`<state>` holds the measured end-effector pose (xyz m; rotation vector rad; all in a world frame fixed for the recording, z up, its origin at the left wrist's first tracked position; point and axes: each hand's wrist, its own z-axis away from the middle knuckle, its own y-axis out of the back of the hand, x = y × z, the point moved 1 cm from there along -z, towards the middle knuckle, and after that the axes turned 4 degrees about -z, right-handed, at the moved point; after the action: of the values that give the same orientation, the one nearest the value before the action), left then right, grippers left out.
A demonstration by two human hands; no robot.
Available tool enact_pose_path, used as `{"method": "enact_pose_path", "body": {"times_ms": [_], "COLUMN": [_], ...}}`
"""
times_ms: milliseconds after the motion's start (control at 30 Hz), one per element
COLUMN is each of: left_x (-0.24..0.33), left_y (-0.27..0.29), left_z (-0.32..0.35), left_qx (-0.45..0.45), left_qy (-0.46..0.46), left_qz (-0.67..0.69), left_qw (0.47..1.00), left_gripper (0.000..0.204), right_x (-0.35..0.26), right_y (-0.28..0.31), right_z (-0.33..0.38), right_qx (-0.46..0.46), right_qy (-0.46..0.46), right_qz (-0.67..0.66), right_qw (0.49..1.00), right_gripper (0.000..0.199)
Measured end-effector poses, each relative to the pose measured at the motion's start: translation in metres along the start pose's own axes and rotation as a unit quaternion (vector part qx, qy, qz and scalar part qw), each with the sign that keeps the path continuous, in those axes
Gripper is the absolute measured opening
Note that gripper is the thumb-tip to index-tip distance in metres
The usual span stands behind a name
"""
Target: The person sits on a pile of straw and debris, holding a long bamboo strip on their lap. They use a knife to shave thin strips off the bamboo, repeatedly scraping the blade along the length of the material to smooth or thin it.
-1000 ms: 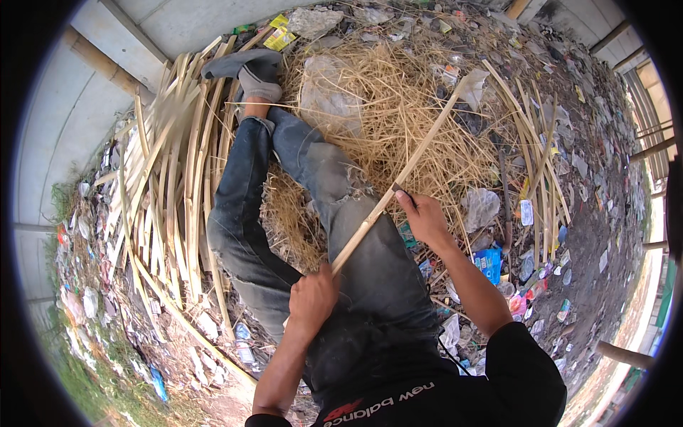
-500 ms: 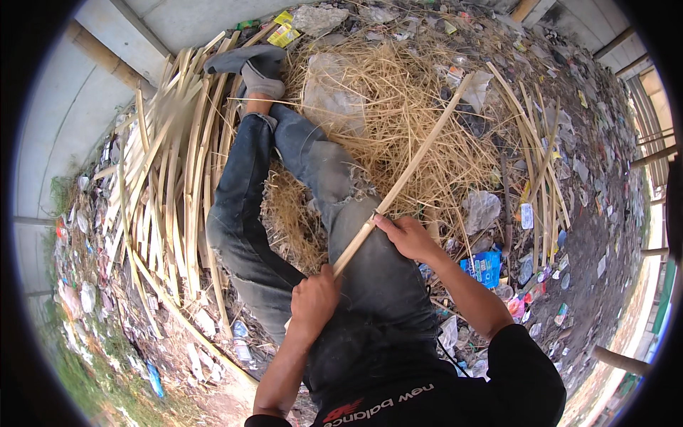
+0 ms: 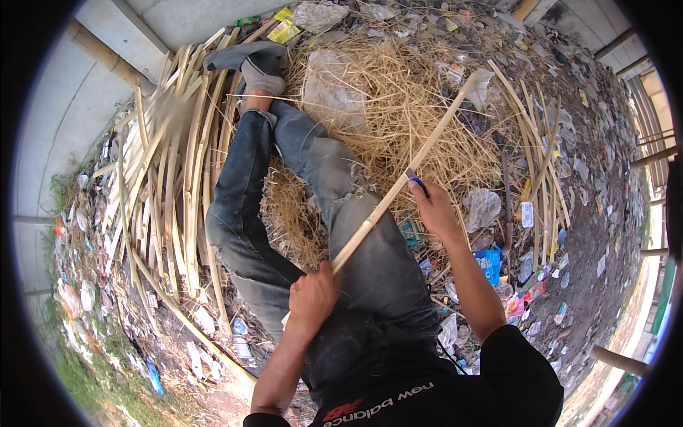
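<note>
A long pale bamboo strip (image 3: 376, 215) lies slantwise across my thigh, its far end pointing up to the right over the shavings. My left hand (image 3: 313, 297) is closed round the strip's near end, close to my lap. In my right hand (image 3: 435, 212) is a small knife (image 3: 417, 183) with a blue handle, gripped between closed fingers. The knife's short blade touches the strip about midway along; most of the handle is hidden by the fingers.
Many split bamboo strips (image 3: 192, 185) lie in a pile to the left of my legs. Thin shavings (image 3: 405, 121) heap up ahead, with clear plastic sheeting (image 3: 333, 92) among them. A few more strips (image 3: 533, 135) rest at the right. Litter covers the ground; a pale wall (image 3: 64, 121) stands at the left.
My right hand has moved up and away along the strip with the knife, whose blue handle now shows. The left hand stays at the near end.
</note>
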<state>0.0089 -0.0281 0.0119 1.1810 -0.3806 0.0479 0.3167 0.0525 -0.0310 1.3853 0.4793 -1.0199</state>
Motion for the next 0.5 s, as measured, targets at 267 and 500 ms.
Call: {"method": "enact_pose_path", "body": {"times_ms": [267,500], "left_x": [-0.003,0.002], "left_y": [-0.001,-0.004], "left_z": [0.001,0.000], "left_qx": [-0.003,-0.010], "left_qy": [0.002,0.018], "left_qz": [-0.033,-0.016], "left_qw": [0.999,1.000], "left_gripper": [0.025,0.023], "right_x": [-0.010,0.002], "right_y": [-0.002,0.016], "right_z": [0.024,-0.006], "right_qx": [-0.054,-0.031], "right_qy": [0.047,-0.020], "right_qz": [0.067,0.055], "right_qw": [0.995,0.998], "right_gripper": [0.052,0.052]}}
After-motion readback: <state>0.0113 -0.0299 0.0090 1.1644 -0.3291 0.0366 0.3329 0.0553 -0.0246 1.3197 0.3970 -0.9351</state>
